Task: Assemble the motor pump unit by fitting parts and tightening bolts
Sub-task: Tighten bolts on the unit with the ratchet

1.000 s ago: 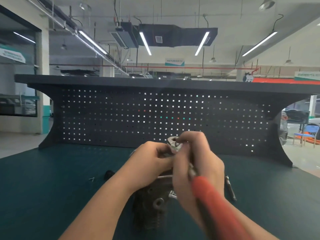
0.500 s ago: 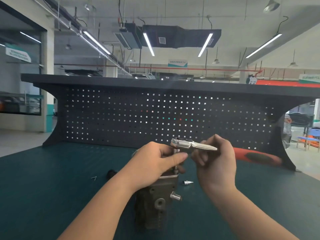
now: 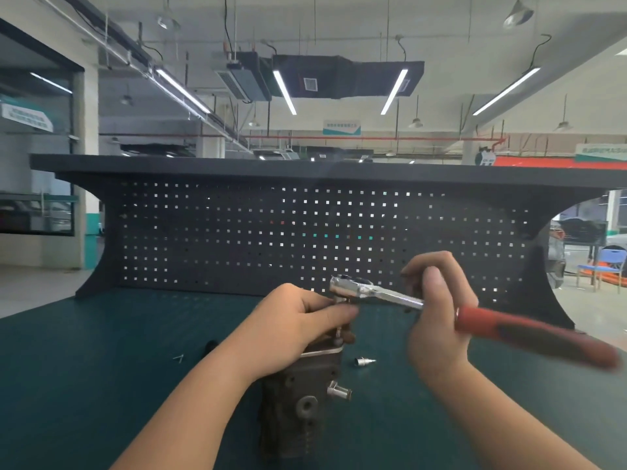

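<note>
A dark cast pump body [image 3: 298,401] stands upright on the green bench top [image 3: 101,368], with a steel plate on its top and a short silver fitting [image 3: 338,391] on its side. My left hand [image 3: 298,323] curls over the top of the body, its fingers pinching the socket extension under the ratchet head. A chrome ratchet wrench [image 3: 366,291] with a red handle lies level above the body. My right hand [image 3: 437,310] grips the wrench's shaft where it meets the red grip, which points right.
A loose silver socket [image 3: 363,361] lies on the mat just right of the body. A small black part [image 3: 211,346] and a tiny metal clip [image 3: 178,358] lie to the left. The black pegboard back panel [image 3: 237,239] closes off the far edge.
The wrench handle has swung from pointing toward me round to the right and slightly nearer. My right hand moved right with it. My left hand stayed on top of the body.
</note>
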Demonstrator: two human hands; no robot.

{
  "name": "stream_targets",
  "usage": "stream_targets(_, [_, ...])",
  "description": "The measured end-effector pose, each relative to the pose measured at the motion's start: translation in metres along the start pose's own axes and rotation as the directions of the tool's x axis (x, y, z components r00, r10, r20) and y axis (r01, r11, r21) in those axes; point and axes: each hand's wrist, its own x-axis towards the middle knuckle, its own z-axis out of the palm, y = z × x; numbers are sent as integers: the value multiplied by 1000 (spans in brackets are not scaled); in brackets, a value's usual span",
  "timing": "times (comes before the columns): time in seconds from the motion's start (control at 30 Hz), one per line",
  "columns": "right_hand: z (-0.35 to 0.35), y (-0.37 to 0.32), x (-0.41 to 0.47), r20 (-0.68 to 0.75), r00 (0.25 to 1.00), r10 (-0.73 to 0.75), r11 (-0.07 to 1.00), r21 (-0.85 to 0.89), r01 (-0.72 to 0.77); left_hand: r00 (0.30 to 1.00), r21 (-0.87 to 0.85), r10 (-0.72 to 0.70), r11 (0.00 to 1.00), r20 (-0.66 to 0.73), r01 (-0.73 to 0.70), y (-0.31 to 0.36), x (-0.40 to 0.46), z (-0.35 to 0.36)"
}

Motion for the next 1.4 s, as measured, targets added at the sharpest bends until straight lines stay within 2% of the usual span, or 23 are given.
stream_targets(0.07, [0, 13, 3, 9, 959, 285, 952, 111, -284, 1000, -10, -8, 1000, -11, 8, -2, 0, -1])
stream_targets(0.13, [1, 19, 2, 38, 917, 398, 899, 181, -398, 1000, -15, -17, 1000, -7, 17, -2, 0, 0])
stream_targets(0.27, [10, -6, -4, -47, 996, 69, 985, 161, -61, 1000, 9, -15, 1000, 8, 15, -1, 0, 2])
stream_targets(0.33, [16, -27, -3, 0, 996, -94, 996, -10, 94, 1000, -2, -17, 1000, 20, 18, 1, 0, 3])
stream_targets(0.37, [18, -39, -3, 76, 973, -216, 964, -139, 225, 1000, 2, -6, 1000, 26, 6, 4, 0, 4])
stream_targets(0.43, [20, -53, -6, 255, 847, -467, 799, -287, 528, 999, 49, 33, 998, 25, -34, 7, -1, 5])
stream_targets(0.47, [20, -54, -7, 303, 797, -523, 740, -303, 601, 999, 81, 40, 996, 21, -41, 5, -2, 5])
stream_targets(0.5, [20, -51, -6, 310, 786, -535, 731, -295, 615, 1000, 94, 26, 995, 18, -27, 6, -2, 5])
stream_targets(0.63, [7, -20, -1, 143, 909, -392, 904, -125, 409, 998, 54, -54, 997, 25, 53, 4, -1, 2])
stream_targets(0.73, [-5, 8, 5, 57, 995, -76, 993, 96, 70, 997, 81, -72, 994, 6, 71, 3, -1, 1])
stream_targets(0.77, [-6, 15, 6, 99, 992, 84, 988, 125, -96, 998, 87, -67, 994, 2, 66, 4, -1, 1])
stream_targets(0.83, [-6, 27, 5, 213, 918, 336, 929, 86, -360, 998, 90, -65, 994, -14, 66, 5, -2, 2])
stream_targets(0.87, [-5, 31, 3, 238, 880, 411, 897, 68, -437, 998, 88, -67, 994, -22, 69, 3, -1, 2])
stream_targets(0.93, [-1, 30, 0, 188, 874, 448, 876, 104, -472, 997, 53, -62, 997, -35, 64, 2, 0, 2])
stream_targets(1.03, [6, 3, -3, 38, 979, 203, 975, 84, -205, 999, -9, -50, 999, -16, 50, 2, -1, 4])
stream_targets(1.1, [9, -20, -1, 63, 989, -134, 978, -153, 142, 999, -1, -49, 999, 0, 49, 4, -1, 4])
stream_targets(1.13, [11, -32, -2, 175, 927, -332, 896, -249, 368, 999, 54, -43, 998, 11, 42, 4, 0, 4])
stream_targets(1.17, [14, -39, -4, 301, 816, -493, 782, -258, 568, 999, 120, -45, 992, 20, 42, 6, 0, 3])
stream_targets(1.2, [17, -45, -5, 385, 727, -568, 701, -237, 673, 999, 190, -41, 981, 10, 38, 5, 1, 2])
stream_targets(1.23, [18, -48, -5, 413, 695, -589, 675, -223, 704, 999, 216, -41, 975, -12, 43, 4, 1, 1])
stream_targets(1.27, [17, -48, -4, 402, 705, -584, 689, -214, 693, 999, 195, -42, 980, -23, 46, 3, 0, 1])
stream_targets(1.33, [11, -39, -2, 352, 764, -541, 750, -210, 627, 999, 114, -39, 993, 3, 39, 6, -1, 1])
stream_targets(1.4, [1, -22, -1, 262, 867, -425, 852, -207, 480, 999, 81, -39, 996, 28, 36, 6, -3, 1])
